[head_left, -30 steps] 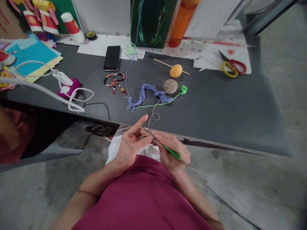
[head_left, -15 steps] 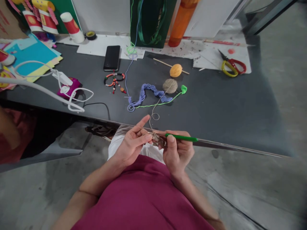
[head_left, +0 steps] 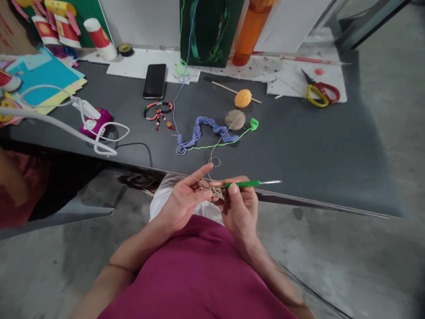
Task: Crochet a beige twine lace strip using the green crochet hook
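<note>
On the dark grey worktop [head_left: 299, 146] lies a tan yarn ball [head_left: 235, 119], its strand running down to a small crocheted swatch [head_left: 216, 192] near the worktop's front edge. The left hand [head_left: 182, 199] pinches the swatch, forefinger extended; the right hand [head_left: 239, 210] grips a green crochet hook [head_left: 242, 184], its handle pointing away from the swatch.

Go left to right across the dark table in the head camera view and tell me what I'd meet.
Coloured paper stack → pink case → bead bracelet → blue crocheted strip → orange yarn ball → scissors
</note>
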The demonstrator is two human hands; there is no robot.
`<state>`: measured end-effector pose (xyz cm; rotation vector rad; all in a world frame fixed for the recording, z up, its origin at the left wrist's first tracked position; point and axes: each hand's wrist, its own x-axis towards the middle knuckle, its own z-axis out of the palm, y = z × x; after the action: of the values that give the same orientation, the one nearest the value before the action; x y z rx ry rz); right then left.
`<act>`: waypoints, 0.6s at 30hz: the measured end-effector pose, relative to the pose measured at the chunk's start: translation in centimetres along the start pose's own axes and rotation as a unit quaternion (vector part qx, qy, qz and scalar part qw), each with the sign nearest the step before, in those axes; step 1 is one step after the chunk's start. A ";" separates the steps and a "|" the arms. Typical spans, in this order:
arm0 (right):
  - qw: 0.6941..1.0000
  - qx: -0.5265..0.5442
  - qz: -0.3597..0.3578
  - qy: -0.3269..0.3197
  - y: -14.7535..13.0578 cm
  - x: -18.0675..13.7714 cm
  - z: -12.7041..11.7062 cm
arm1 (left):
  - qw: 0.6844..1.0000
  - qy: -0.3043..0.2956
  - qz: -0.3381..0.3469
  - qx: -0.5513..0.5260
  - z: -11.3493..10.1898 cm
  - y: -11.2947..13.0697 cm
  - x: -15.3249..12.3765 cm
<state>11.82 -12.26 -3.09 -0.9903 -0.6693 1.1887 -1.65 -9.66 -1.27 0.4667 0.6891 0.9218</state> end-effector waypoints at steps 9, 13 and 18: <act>0.940 -0.213 -0.262 -0.053 0.5 -0.4 -0.3 | 0.994 0.052 0.085 0.050 0.1 -0.5 0.0; 0.906 -0.257 -0.332 -0.041 0.7 -0.2 -0.5 | 0.997 0.058 0.042 0.028 -0.1 -0.2 0.1; 0.973 -0.128 -0.192 0.002 1.5 -0.5 -0.2 | 0.999 0.034 -0.014 0.008 -0.3 0.1 0.2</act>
<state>11.16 -12.72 -4.46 -1.0186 -0.9809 0.7713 -1.84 -9.47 -1.51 0.4398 0.7637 0.9103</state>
